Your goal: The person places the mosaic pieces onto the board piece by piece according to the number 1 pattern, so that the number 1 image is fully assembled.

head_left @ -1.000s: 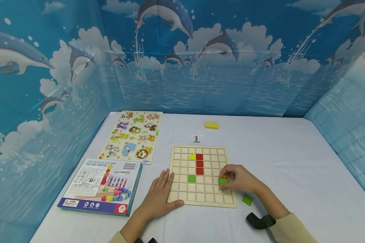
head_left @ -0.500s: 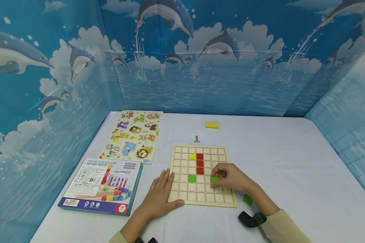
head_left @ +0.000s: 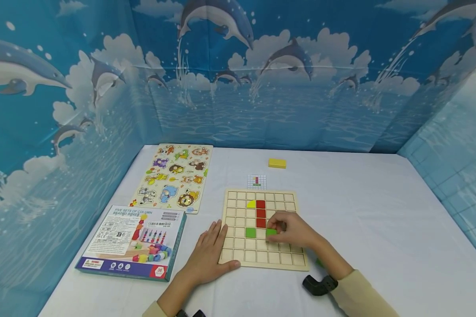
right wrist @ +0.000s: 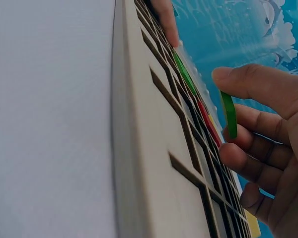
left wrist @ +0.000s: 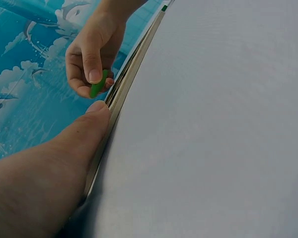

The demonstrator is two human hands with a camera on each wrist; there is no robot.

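My right hand (head_left: 289,229) pinches a green square tile (right wrist: 229,114) between thumb and fingers, just above the wooden grid board (head_left: 238,257). The held tile is right of the column of red tiles (head_left: 260,212), near the row where another green tile (head_left: 251,232) lies in a cell. A yellow piece with a slanted side (head_left: 251,204) sits left of the top red tile. My left hand (head_left: 208,255) rests with straight fingers at the board's left edge, its thumb (left wrist: 92,124) along the near corner.
Beyond the board lies a small printed pattern card (head_left: 257,181), and behind that a yellow block (head_left: 277,163). A boxed toy set (head_left: 131,244) and an animal puzzle board (head_left: 172,178) lie at left. Another green tile (head_left: 319,263) is mostly hidden under the right forearm.
The right hand has moved left across the board with the pinched green tile, from the right edge towards the red column. The left hand stays in place.
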